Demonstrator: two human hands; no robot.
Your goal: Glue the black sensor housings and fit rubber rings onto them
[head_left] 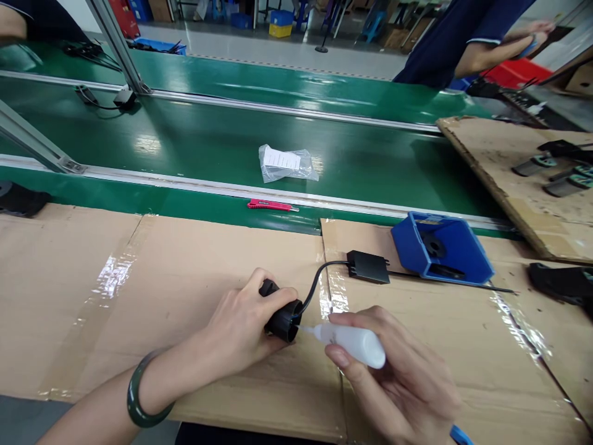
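Observation:
My left hand [245, 318] is closed around a black cylindrical housing [282, 319], tilted so its open end faces right. A black cable [316, 281] runs out of that end to a flat black box [368, 267] on the cardboard, and a thinner lead continues right from the box. Between thumb and fingers, my right hand [393, 371] grips a small white squeeze bottle [354, 343]. Its thin nozzle points left, at the rim of the housing's open end; whether it touches cannot be made out.
A blue bin [445, 247] with black ring parts stands at the right. Beyond the cardboard lie a red utility knife [271, 205] and a clear plastic bag [287, 164] on the green belt. A raised cardboard-covered board [523, 185] holds several motors. Another person [463, 43] is across.

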